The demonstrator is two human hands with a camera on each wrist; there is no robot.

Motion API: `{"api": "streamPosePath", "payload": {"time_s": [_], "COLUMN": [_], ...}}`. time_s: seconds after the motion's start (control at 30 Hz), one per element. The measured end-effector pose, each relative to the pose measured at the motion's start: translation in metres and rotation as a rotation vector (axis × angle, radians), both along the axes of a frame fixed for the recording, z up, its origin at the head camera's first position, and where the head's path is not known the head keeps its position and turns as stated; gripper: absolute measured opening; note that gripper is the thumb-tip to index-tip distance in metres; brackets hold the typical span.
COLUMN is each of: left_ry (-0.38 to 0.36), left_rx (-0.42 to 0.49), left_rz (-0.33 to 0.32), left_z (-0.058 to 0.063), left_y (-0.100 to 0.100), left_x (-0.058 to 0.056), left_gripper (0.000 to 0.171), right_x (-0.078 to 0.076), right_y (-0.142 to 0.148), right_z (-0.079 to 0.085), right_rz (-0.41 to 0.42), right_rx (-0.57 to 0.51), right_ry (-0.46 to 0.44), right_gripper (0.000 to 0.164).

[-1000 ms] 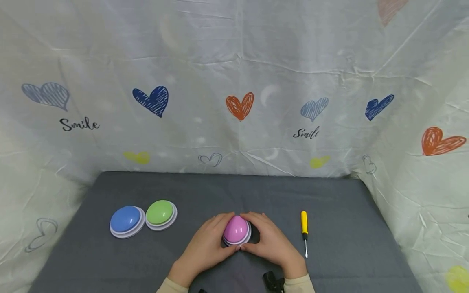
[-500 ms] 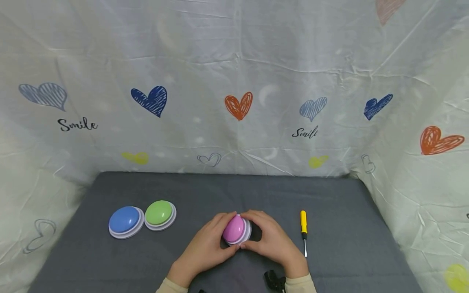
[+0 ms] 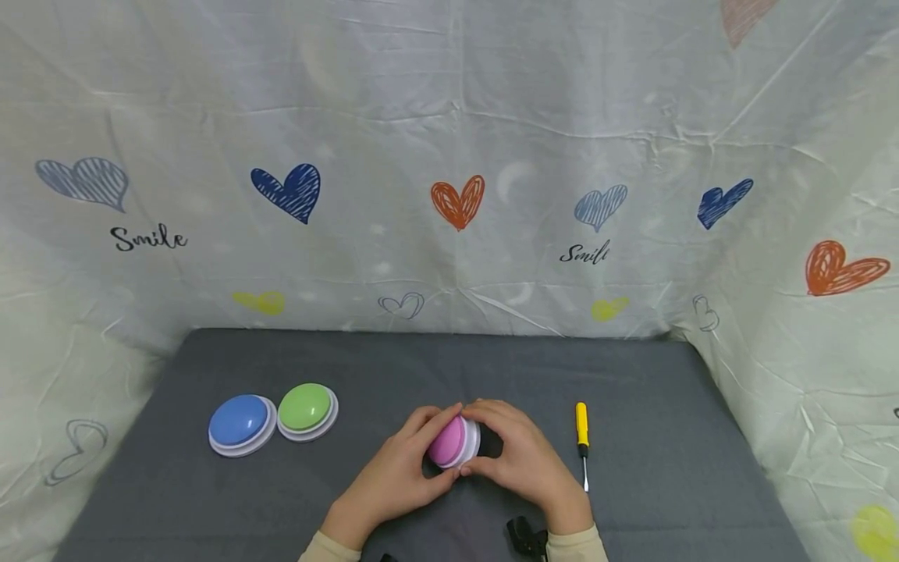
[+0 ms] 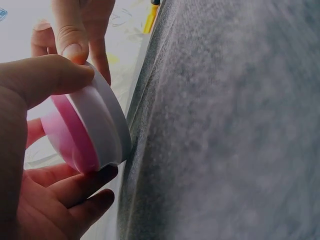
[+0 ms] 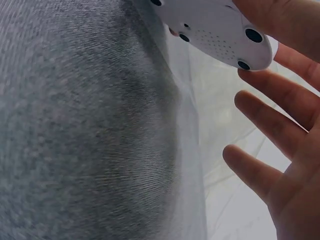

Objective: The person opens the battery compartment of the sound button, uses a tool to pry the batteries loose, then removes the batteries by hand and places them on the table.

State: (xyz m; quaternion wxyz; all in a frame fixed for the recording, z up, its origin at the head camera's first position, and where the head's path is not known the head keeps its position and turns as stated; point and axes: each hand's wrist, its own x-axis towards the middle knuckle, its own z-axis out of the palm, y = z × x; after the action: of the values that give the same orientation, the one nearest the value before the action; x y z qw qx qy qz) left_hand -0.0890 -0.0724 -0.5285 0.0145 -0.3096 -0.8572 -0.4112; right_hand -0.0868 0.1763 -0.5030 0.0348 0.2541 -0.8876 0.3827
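1. Lying dome up toward the left of the dark grey cloth-covered table [image 3: 393, 363] is a glossy blue dome-topped button [image 3: 240, 421] on a round white base.
2. A glossy green dome-topped button [image 3: 304, 407] is resting just beside it, also dome up; contact between the bases cannot be confirmed.
3. The bare left hand [image 3: 396, 472] is grasping a glossy pink dome-topped button [image 3: 445, 442] with a white base, thumb and fingers curling about it from opposite sides.
4. The pink button is sitting between both hands, tilting with its dome facing left; whether its lower edge is touching the table cannot be told. Its white underside [image 5: 215, 42] is showing small holes and dark round spots.
5. By judgement, its shell is looking like hard, stiff, light plastic; the smooth dome is probably offering slippery purchase, the rim a sounder hold.
6. The bare right hand [image 3: 527, 468] is pinching the rim, some fingers extending clear of it.
7. A yellow-and-black-handled screwdriver [image 3: 582, 425] with a metal shaft is lying well apart at right.
8. The table is presenting a matte textile surface.
9. A creased pale fabric curtain [image 3: 379, 140], bearing printed hearts and "Smile", is enclosing the back and both sides.
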Motion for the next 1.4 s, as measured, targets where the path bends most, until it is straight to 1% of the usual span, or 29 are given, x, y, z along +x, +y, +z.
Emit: {"api": "streamPosePath", "payload": {"time_s": [0.13,0.23,0.33,0.47,0.53,0.63,0.8,0.93,1.03,1.17,1.23,1.4], "left_ry": [-0.006,0.004,0.054,0.133,0.147,0.133,0.078,0.077,0.089,0.088,0.072,-0.009], "left_rx": [0.013,0.009,-0.024,-0.073,-0.079,-0.067,-0.059,-0.055,-0.028,0.014,0.028,0.047], "left_rz": [-0.008,0.002,0.031,0.096,0.118,0.126,0.114,0.114,0.11,0.099,0.096,0.108], "left_z": [0.0009,0.002,0.0019,0.0007,0.0007,0.0011,0.0014,0.0009,0.0001,-0.0011,-0.001,0.0011], "left_y": [0.0009,0.0012,0.0014,0.0007,0.0002,-0.0004,-0.0015,-0.0022,-0.0025,-0.0022,-0.0018,-0.0023], "left_x": [-0.0003,-0.0009,-0.0022,-0.0031,-0.0028,-0.0018,0.0,-0.0002,-0.0013,-0.0034,-0.0043,-0.0043], "left_gripper": [0.085,0.081,0.079,0.079,0.078,0.077,0.081,0.08,0.079,0.078,0.077,0.078], "right_x": [0.0007,0.0005,0.0005,0.0013,0.002,0.003,0.0031,0.0019,0.0012,0.0011,0.0012,-0.0002], "right_y": [-0.0007,-0.0015,-0.0026,-0.0049,-0.0057,-0.0061,-0.0057,-0.0052,-0.0048,-0.0043,-0.0043,-0.0054], "right_z": [0.0034,0.0058,0.0076,0.0078,0.007,0.0062,0.0056,0.0043,0.003,0.0018,0.0013,0.0001], "right_rz": [0.006,0.017,0.024,0.033,0.03,0.016,-0.002,-0.012,-0.012,0.003,0.012,0.042], "right_rx": [0.003,0.001,-0.003,-0.006,-0.002,0.003,-0.002,-0.001,-0.001,-0.005,-0.014,-0.037], "right_ry": [0.002,0.0,-0.008,-0.033,-0.049,-0.068,-0.107,-0.146,-0.173,-0.199,-0.202,-0.187], "right_gripper": [0.074,0.072,0.07,0.071,0.072,0.075,0.08,0.081,0.078,0.066,0.06,0.051]}}
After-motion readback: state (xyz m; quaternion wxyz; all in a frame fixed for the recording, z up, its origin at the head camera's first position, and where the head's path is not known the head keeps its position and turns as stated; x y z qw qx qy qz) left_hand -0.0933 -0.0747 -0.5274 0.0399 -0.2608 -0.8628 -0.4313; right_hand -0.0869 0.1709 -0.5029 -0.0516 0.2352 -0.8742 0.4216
